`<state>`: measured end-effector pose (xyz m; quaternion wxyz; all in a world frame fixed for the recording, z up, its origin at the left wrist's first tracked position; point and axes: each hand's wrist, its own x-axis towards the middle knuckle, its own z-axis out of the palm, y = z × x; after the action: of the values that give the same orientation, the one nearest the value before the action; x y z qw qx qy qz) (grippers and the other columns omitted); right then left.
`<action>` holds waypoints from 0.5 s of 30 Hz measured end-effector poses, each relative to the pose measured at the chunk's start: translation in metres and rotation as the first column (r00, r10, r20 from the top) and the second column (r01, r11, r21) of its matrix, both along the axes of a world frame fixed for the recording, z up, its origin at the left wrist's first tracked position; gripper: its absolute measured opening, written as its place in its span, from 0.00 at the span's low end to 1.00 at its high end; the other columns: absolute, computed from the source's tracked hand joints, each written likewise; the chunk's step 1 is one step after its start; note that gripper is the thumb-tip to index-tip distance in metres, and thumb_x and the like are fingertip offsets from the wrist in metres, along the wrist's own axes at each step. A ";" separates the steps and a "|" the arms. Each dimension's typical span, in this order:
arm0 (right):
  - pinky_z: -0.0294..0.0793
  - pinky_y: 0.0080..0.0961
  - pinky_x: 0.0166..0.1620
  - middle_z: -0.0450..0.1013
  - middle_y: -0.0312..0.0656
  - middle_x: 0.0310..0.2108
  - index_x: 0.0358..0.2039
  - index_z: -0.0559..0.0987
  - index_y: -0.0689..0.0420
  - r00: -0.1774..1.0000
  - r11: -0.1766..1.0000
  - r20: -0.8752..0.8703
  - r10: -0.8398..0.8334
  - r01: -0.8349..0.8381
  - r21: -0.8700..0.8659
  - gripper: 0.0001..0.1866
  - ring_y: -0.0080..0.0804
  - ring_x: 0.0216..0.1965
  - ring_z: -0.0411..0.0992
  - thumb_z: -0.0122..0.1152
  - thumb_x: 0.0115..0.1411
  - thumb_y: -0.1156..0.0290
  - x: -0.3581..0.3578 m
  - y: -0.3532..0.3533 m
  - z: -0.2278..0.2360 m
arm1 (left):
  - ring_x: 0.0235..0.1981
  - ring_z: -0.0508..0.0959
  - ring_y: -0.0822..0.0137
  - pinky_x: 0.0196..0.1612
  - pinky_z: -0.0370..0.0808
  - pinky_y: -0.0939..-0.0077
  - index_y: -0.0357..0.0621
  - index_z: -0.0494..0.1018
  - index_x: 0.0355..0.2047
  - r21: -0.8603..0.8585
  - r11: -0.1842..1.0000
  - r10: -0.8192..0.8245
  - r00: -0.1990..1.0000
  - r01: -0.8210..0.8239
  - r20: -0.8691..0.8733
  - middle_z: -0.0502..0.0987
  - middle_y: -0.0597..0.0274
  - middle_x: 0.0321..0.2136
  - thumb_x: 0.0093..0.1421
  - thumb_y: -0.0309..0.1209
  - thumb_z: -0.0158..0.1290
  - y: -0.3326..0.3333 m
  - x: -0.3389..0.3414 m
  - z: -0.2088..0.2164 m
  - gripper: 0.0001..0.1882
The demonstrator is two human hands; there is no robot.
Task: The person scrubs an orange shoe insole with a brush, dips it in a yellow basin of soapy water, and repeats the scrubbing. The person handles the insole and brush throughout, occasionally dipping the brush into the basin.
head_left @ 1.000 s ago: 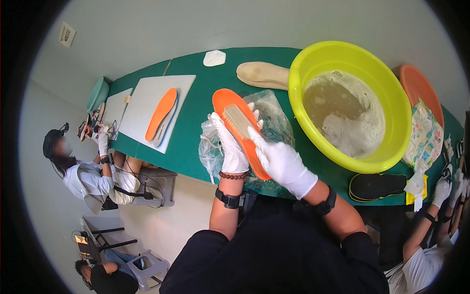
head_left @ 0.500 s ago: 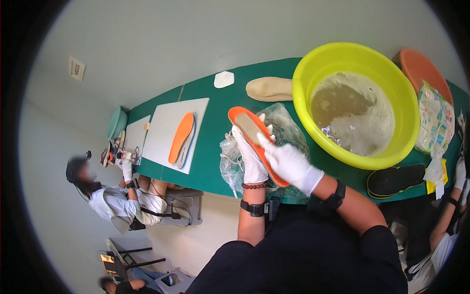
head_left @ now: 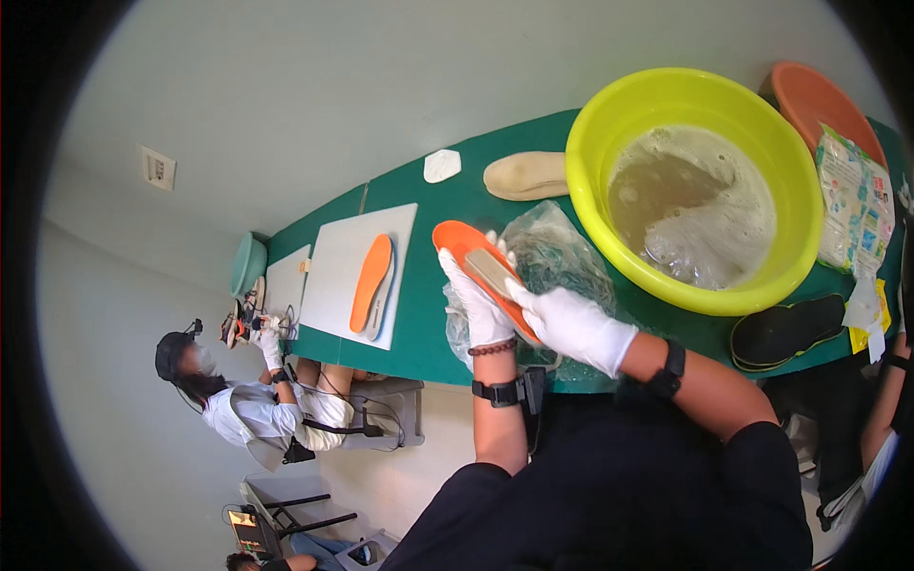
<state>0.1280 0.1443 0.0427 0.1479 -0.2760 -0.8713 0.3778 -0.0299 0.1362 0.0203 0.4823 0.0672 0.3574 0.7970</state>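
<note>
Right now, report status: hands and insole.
Left hand and right hand both grip the orange insole. Plastic bag beneath. Yellow basin close right.

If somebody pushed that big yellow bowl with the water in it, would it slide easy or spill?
The round yellow plastic basin holds a good deal of cloudy, foamy water, so it is probably heavy and would slide slowly on the green table. A quick shove would likely slosh water over the rim. Being wide and low, it seems unlikely to tip.
</note>
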 end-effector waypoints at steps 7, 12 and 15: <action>0.75 0.49 0.39 0.75 0.58 0.33 0.59 0.67 0.52 0.998 0.993 -0.055 -0.041 0.034 -0.112 0.22 0.56 0.33 0.75 0.41 0.65 0.63 -0.009 0.024 -0.004 | 0.28 0.76 0.66 0.32 0.77 0.72 0.42 0.72 0.44 -0.095 0.985 -0.148 0.989 0.146 -0.018 0.75 0.62 0.27 0.59 0.66 0.44 0.004 -0.002 -0.005 0.37; 0.75 0.49 0.39 0.75 0.57 0.36 0.54 0.69 0.50 0.967 0.981 -0.177 -0.185 0.171 -0.091 0.19 0.57 0.34 0.75 0.41 0.65 0.63 -0.024 0.040 -0.021 | 0.30 0.76 0.67 0.35 0.75 0.77 0.46 0.67 0.52 -0.129 0.991 -0.070 0.956 0.034 -0.285 0.78 0.60 0.32 0.61 0.65 0.41 0.007 0.048 -0.002 0.36; 0.75 0.50 0.38 0.75 0.57 0.36 0.54 0.69 0.49 0.999 0.998 0.033 -0.038 0.040 -0.048 0.18 0.57 0.34 0.75 0.40 0.65 0.63 -0.022 0.016 -0.014 | 0.28 0.75 0.69 0.33 0.75 0.77 0.47 0.67 0.51 -0.060 0.947 -0.321 0.941 0.317 -0.104 0.77 0.63 0.31 0.61 0.66 0.39 -0.006 -0.020 -0.040 0.36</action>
<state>0.1060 0.1602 0.0291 0.1346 -0.3026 -0.8586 0.3913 -0.0494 0.1306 -0.0202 0.5854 0.1588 0.3853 0.6955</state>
